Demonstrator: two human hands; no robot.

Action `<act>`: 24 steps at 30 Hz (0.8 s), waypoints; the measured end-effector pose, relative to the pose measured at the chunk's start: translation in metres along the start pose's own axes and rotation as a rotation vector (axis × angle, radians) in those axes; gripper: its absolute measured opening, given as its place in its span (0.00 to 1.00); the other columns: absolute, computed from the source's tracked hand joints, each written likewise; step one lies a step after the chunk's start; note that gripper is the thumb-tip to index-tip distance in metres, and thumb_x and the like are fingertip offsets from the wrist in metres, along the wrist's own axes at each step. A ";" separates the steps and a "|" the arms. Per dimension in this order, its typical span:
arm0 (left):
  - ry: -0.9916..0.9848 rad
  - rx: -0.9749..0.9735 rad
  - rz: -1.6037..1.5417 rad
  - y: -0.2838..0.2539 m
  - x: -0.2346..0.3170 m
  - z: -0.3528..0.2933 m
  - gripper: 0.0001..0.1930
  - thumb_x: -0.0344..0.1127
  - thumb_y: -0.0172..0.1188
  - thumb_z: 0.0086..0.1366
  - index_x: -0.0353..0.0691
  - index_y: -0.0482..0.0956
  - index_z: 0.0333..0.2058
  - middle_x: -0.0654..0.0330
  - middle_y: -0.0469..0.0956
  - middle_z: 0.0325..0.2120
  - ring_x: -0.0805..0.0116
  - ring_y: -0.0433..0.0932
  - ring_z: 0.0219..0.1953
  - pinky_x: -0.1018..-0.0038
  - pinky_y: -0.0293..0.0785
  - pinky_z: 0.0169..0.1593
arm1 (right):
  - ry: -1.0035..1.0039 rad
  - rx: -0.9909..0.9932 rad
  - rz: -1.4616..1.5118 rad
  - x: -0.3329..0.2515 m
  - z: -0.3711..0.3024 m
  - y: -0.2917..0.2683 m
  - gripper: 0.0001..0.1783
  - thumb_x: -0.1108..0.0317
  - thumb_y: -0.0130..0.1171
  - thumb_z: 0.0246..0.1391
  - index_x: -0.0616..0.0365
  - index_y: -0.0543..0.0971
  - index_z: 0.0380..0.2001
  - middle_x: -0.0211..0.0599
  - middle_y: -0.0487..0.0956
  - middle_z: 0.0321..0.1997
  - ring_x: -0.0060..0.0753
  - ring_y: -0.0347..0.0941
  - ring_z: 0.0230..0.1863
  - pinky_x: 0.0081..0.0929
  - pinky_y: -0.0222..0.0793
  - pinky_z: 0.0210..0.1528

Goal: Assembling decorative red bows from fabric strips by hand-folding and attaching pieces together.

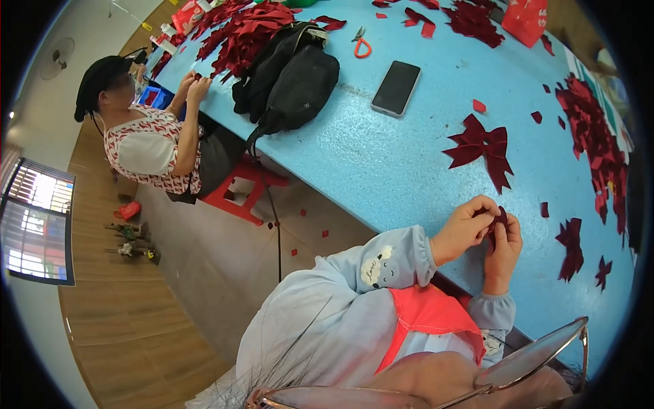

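Note:
Over the near edge of the blue table (381, 170), my left hand (464, 229) and my right hand (503, 253) meet. Both are closed with fingertips pinching a small dark red fabric ribbon piece (501, 217). The fingers cover much of it, so its full shape is hidden. Just beyond my hands lies a dark red ribbon bow (498, 148) with notched tails. To the right of my right hand are another dark red bow (571, 249) and a smaller bow-shaped piece (603, 273). A small red scrap (544, 209) lies between them and the first bow.
A smartphone (396, 88), orange-handled snips (361, 45) and a black bag (296, 88) lie farther along the table. Dark red ribbon piles (248, 34) sit at the far left and another heap (591, 129) at right. A person (146, 150) works on a red stool (245, 194).

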State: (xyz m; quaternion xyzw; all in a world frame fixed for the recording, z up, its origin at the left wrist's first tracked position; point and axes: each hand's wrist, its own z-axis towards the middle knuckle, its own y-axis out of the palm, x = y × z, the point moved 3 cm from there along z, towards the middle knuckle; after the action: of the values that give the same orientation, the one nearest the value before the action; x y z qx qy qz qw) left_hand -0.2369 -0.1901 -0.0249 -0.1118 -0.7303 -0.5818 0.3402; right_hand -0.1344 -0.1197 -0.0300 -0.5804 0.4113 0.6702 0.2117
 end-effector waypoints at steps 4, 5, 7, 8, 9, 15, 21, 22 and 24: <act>0.073 0.006 0.167 -0.004 0.020 -0.020 0.06 0.30 0.54 0.60 0.40 0.71 0.37 0.65 0.68 0.29 0.83 0.64 0.23 0.84 0.59 0.21 | -0.032 -0.096 0.008 0.002 -0.007 0.023 0.07 0.74 0.48 0.58 0.60 0.72 0.40 0.29 0.73 0.38 0.19 0.69 0.38 0.17 0.66 0.40; 0.137 0.033 0.278 -0.001 0.026 -0.026 0.06 0.30 0.55 0.60 0.39 0.71 0.36 0.65 0.69 0.30 0.82 0.66 0.24 0.83 0.61 0.23 | -0.046 -0.080 -0.002 0.002 -0.011 0.024 0.07 0.74 0.48 0.58 0.60 0.72 0.40 0.29 0.73 0.38 0.19 0.69 0.38 0.17 0.66 0.41; 0.210 0.064 0.388 0.001 0.030 -0.031 0.06 0.30 0.55 0.60 0.39 0.72 0.36 0.64 0.70 0.30 0.81 0.68 0.26 0.83 0.64 0.25 | -0.073 -0.043 -0.022 0.001 -0.013 0.024 0.07 0.73 0.48 0.58 0.61 0.71 0.40 0.29 0.73 0.38 0.19 0.69 0.39 0.17 0.66 0.41; 0.292 0.063 0.444 0.002 0.030 -0.030 0.07 0.30 0.56 0.59 0.39 0.72 0.36 0.64 0.70 0.30 0.80 0.69 0.28 0.82 0.66 0.29 | -0.075 -0.052 -0.022 0.001 -0.013 0.025 0.07 0.73 0.48 0.58 0.61 0.71 0.40 0.29 0.73 0.38 0.19 0.69 0.39 0.17 0.66 0.41; 0.351 0.047 0.495 0.002 0.027 -0.026 0.07 0.30 0.56 0.59 0.38 0.72 0.37 0.64 0.71 0.30 0.78 0.70 0.30 0.81 0.68 0.32 | -0.112 -0.017 -0.054 0.000 -0.013 0.025 0.07 0.73 0.48 0.58 0.61 0.72 0.40 0.28 0.73 0.37 0.19 0.69 0.38 0.17 0.66 0.41; 0.348 0.064 0.516 -0.004 -0.003 0.011 0.08 0.27 0.58 0.58 0.38 0.72 0.37 0.63 0.73 0.33 0.75 0.73 0.35 0.79 0.71 0.39 | -0.301 0.020 -0.444 0.005 0.015 -0.005 0.06 0.74 0.47 0.56 0.61 0.73 0.36 0.26 0.72 0.32 0.17 0.66 0.34 0.15 0.64 0.35; 0.692 0.274 1.015 -0.024 0.020 0.064 0.07 0.26 0.60 0.54 0.37 0.76 0.33 0.56 0.71 0.38 0.68 0.73 0.33 0.76 0.72 0.36 | -0.383 -0.179 -0.223 0.026 0.104 0.004 0.03 0.78 0.49 0.53 0.62 0.73 0.31 0.24 0.70 0.28 0.15 0.63 0.27 0.14 0.61 0.26; 0.727 0.267 1.065 -0.019 0.007 0.072 0.07 0.25 0.60 0.53 0.37 0.76 0.33 0.56 0.71 0.38 0.68 0.73 0.33 0.76 0.72 0.35 | -0.415 -0.165 -0.259 0.027 0.108 -0.012 0.03 0.79 0.50 0.52 0.62 0.73 0.30 0.25 0.70 0.27 0.15 0.64 0.26 0.15 0.61 0.26; 0.797 0.246 1.160 -0.008 -0.023 0.088 0.08 0.25 0.61 0.53 0.37 0.76 0.34 0.56 0.71 0.39 0.68 0.73 0.33 0.76 0.72 0.34 | -0.474 -0.137 -0.338 0.028 0.111 -0.050 0.03 0.80 0.51 0.51 0.62 0.72 0.29 0.27 0.70 0.27 0.17 0.65 0.25 0.15 0.61 0.25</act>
State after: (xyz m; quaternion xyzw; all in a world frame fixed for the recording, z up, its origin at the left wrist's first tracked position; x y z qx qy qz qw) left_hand -0.2559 -0.1056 -0.0535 -0.2219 -0.4337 -0.2170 0.8459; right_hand -0.1699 -0.0086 -0.0728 -0.4808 0.2019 0.7685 0.3707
